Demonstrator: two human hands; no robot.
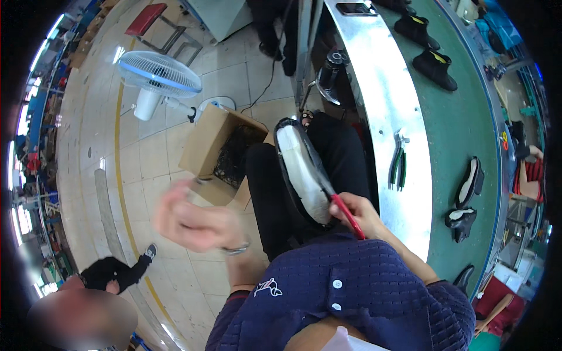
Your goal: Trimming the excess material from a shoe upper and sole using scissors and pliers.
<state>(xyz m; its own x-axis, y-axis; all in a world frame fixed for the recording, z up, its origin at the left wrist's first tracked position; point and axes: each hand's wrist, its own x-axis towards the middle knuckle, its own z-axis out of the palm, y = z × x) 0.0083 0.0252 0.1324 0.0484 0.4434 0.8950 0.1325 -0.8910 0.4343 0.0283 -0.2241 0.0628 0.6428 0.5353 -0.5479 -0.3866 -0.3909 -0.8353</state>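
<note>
We note the right hand [364, 215] with fingers closed on a red-handled tool [348, 215], pressed against the fleece-lined black boot [302, 169] resting on the lap. The left hand [196, 221] is raised, blurred; its grip cannot be told. Pliers [398, 168] lie on the counter [386, 105] beyond.

The green conveyor belt [462, 126] carries black boots [434, 68], while pliers [398, 167] lie on its steel ledge [383, 99].
</note>
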